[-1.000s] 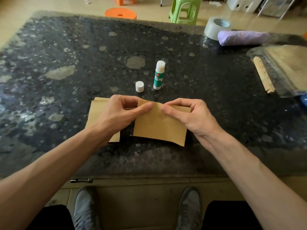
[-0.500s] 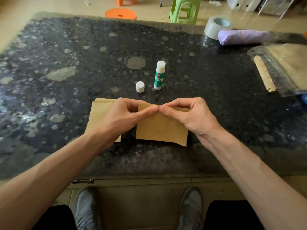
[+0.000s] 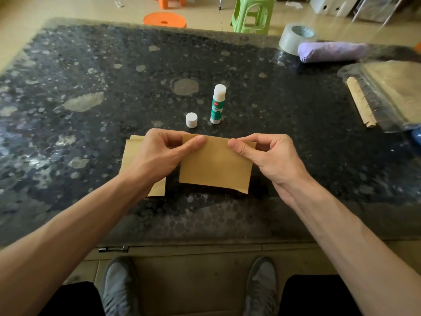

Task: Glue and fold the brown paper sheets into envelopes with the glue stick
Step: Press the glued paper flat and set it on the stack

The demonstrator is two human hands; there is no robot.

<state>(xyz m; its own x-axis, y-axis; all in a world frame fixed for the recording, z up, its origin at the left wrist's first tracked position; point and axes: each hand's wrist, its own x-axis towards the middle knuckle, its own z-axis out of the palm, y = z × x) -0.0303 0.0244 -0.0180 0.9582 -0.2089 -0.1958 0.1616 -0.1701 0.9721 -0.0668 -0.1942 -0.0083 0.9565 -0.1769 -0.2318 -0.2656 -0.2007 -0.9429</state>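
Hands first: our left hand [image 3: 159, 156] and right hand [image 3: 268, 156] pinch the top edge of the folded brown paper [image 3: 214, 167]; behind it stands the uncapped glue stick [image 3: 217, 104], white cap [image 3: 191, 119] beside.

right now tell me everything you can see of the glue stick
The glue stick stands upright on the dark speckled table, beyond the folded brown paper. White tube, plastic by the look, with a green label; uncapped, pale glue showing on top. Its white cap sits apart, to its left. Only the table touches it.
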